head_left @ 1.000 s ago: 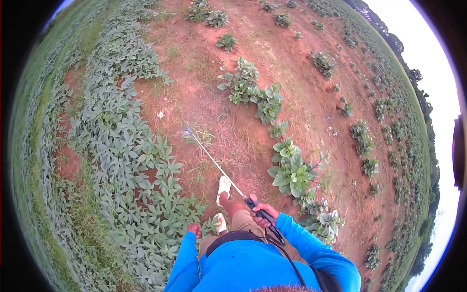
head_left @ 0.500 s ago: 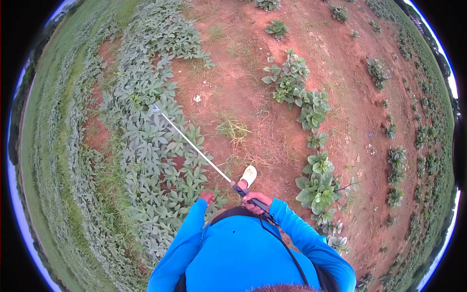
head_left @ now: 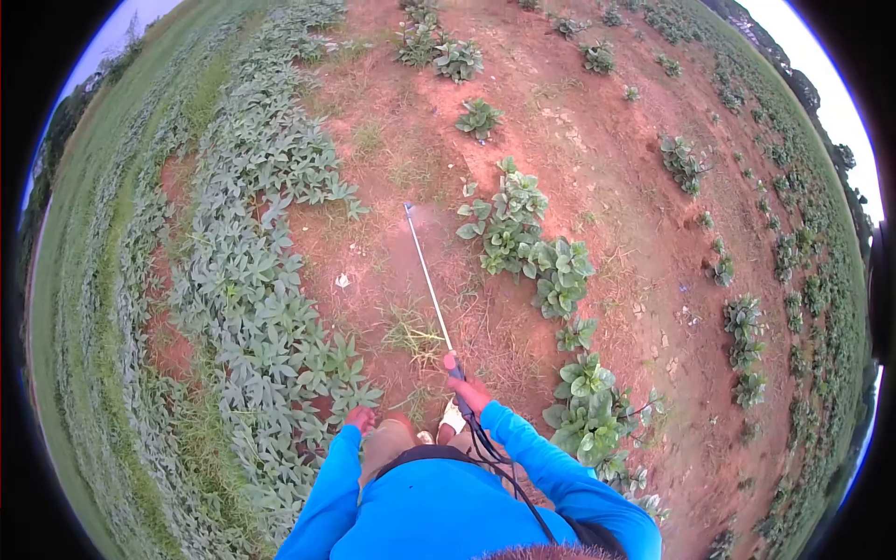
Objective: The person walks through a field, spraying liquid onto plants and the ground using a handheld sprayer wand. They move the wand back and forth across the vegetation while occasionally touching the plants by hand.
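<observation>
My right hand (head_left: 474,396) is closed round the dark handle of a spray lance (head_left: 430,285). Its thin pale tube points forward over the bare soil between two crop rows, tip slightly bent. A faint haze hangs by the tip. From the handle a black hose (head_left: 487,448) runs back along my right side. My left hand (head_left: 360,418) is beside my left thigh, close to the leafy row (head_left: 252,271); its fingers look curled, and whatever they hold, if anything, is hidden. Below my waist a pale shoe (head_left: 454,415) shows.
On my right stands a row of broad-leaved plants (head_left: 588,401), with more plants farther right. Dry grass (head_left: 411,334) lies on the reddish soil ahead, near a small white scrap (head_left: 343,280). Green growth (head_left: 103,308) covers the far left.
The lance has swung right, its tip moving from above the leafy left row to the bare soil between rows. The view has shifted forward; the plants appear farther left.
</observation>
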The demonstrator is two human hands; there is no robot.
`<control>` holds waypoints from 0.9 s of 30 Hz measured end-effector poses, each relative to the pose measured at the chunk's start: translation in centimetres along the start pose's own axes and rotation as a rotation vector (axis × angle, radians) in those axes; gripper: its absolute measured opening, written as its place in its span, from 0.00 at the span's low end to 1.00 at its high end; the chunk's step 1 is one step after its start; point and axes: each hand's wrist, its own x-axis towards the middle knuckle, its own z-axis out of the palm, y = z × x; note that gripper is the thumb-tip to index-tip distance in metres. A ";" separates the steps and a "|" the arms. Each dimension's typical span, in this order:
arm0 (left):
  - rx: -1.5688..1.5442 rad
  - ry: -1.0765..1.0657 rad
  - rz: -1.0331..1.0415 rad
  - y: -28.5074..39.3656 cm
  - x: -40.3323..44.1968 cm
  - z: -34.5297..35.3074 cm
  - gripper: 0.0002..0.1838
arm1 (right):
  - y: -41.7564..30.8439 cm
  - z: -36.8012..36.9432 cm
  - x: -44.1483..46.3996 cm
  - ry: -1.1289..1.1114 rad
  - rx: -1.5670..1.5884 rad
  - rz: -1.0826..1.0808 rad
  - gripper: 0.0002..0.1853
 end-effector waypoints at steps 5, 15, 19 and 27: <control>0.076 0.017 0.109 -3.6 5.9 -2.5 0.08 | -7.5 2.5 -0.2 -0.221 0.196 0.197 0.15; 0.115 0.028 0.008 8.6 9.6 -3.2 0.09 | -15.5 6.9 6.1 -0.891 0.438 0.603 0.13; -0.136 -0.110 -0.069 11.1 17.7 -3.7 0.09 | -20.5 9.2 9.6 -0.947 0.465 0.614 0.12; -0.243 -0.166 0.071 24.4 20.0 -9.0 0.10 | -29.5 9.8 14.5 -0.533 0.376 0.526 0.13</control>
